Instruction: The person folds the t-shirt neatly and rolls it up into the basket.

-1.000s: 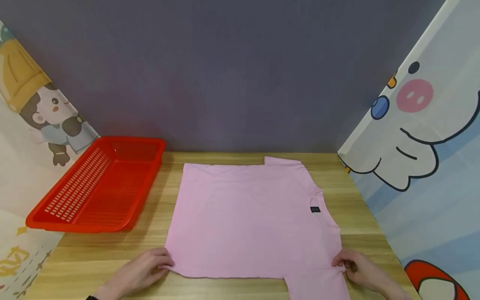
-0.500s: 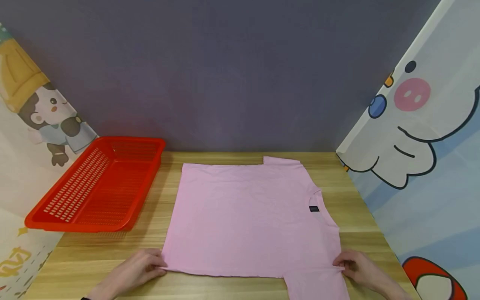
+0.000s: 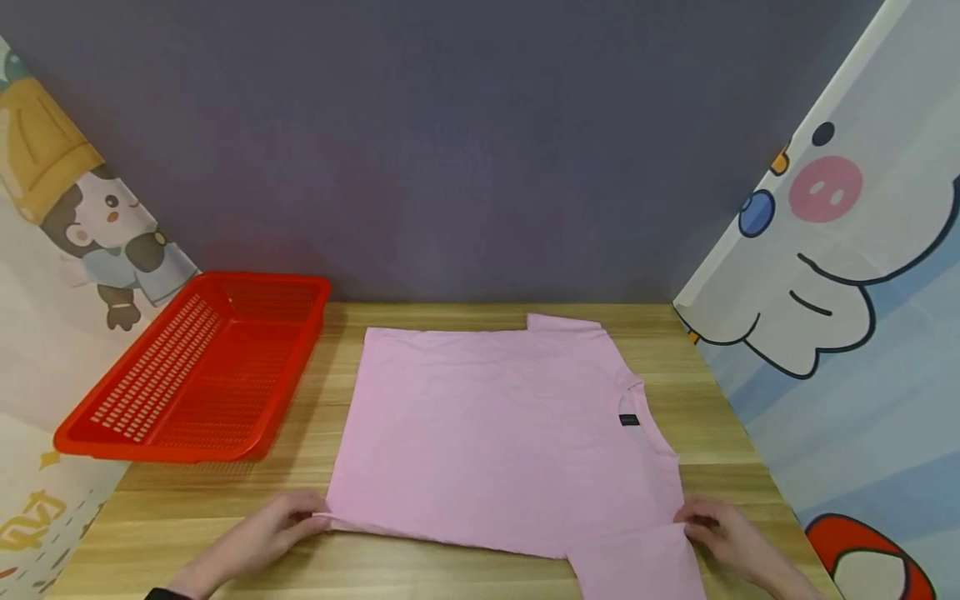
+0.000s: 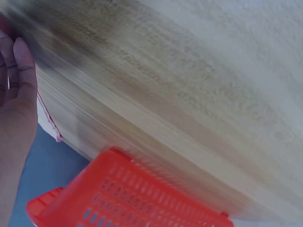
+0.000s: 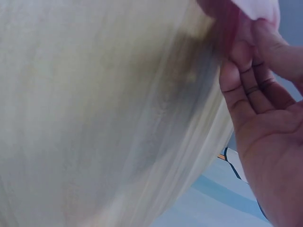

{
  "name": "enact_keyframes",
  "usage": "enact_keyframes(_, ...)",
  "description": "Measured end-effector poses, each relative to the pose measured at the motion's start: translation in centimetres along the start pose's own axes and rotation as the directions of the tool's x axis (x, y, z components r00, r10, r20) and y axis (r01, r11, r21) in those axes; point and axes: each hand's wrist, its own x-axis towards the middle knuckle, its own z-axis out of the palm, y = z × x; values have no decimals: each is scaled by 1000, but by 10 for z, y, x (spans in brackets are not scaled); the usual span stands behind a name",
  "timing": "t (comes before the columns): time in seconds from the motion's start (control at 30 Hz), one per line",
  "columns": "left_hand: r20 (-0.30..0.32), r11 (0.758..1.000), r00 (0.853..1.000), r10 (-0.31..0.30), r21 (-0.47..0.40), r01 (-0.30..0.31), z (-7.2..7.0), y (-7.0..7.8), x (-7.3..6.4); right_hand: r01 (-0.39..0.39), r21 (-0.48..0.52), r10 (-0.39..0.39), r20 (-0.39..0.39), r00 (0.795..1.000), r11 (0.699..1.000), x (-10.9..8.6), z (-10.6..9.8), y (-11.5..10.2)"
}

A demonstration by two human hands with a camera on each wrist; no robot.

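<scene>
A pink T-shirt [image 3: 487,433] lies spread on its side across the wooden table, its neckline with a dark label toward the right and its hem toward the left. At the near hem corner, my left hand [image 3: 273,529] pinches the cloth and holds it slightly raised. My right hand [image 3: 723,537] pinches the shirt at the near shoulder, beside the sleeve [image 3: 637,567], which hangs toward the table's front and leaves the frame. In the right wrist view, thumb and fingers grip a bit of pink fabric [image 5: 260,9]. The left fingertips are dark at that wrist view's edge.
A red perforated plastic basket [image 3: 217,375] stands at the left of the wooden table [image 3: 420,579]. A dark grey panel [image 3: 480,150] rises behind the table. Cartoon-printed sheets flank it, the right one [image 3: 885,350] showing a pig.
My left hand has moved a little left and away from me, drawing the hem corner up. The right hand has lifted the shoulder cloth slightly, so the near edge now forms a raised fold.
</scene>
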Motion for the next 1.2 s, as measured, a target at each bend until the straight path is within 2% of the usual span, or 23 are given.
enact_keyframes(0.1, -33, 999, 999, -39, -27, 38, -2, -2, 1, 29, -16, -30, -79, 996, 999, 2, 1, -1)
enact_keyframes(0.2, -52, 993, 993, -109, -56, 106, -5, -2, 1, 58, -13, -59, -149, 987, 998, 4, 1, -1)
enact_keyframes(0.3, -86, 986, 984, -159, -58, 154, -8, -2, 3, 16, 2, -15, -192, 981, 1000, 6, 1, -4)
enact_keyframes(0.4, -127, 980, 972, -197, -55, 191, -9, -1, 8, -70, -7, 66, -243, 968, 998, 10, 0, -9)
enact_keyframes(0.5, -160, 964, 951, -264, -50, 259, -10, 0, 15, -134, -17, 122, -310, 943, 991, 16, 1, -13)
enact_keyframes(0.63, -200, 928, 908, -369, -26, 372, -10, 1, 24, -186, -2, 171, -382, 908, 983, 25, 2, -19)
enact_keyframes(0.7, -227, 915, 891, -393, 4, 404, -9, 1, 28, -208, -9, 186, -408, 894, 978, 30, 2, -20)
enact_keyframes(0.83, -279, 892, 868, -411, 74, 446, -8, -3, 35, -290, -31, 253, -403, 880, 957, 40, 0, -20)
enact_keyframes(0.97, -312, 876, 857, -409, 126, 465, -7, -8, 42, -388, -62, 344, -355, 870, 919, 50, -1, -17)
enact_keyframes(1.07, -319, 872, 856, -406, 144, 467, -6, -14, 48, -412, -56, 372, -332, 867, 909, 56, -2, -16)
enact_keyframes(1.2, -300, 859, 849, -434, 146, 491, -6, -17, 57, -434, -10, 411, -303, 860, 901, 63, -3, -15)
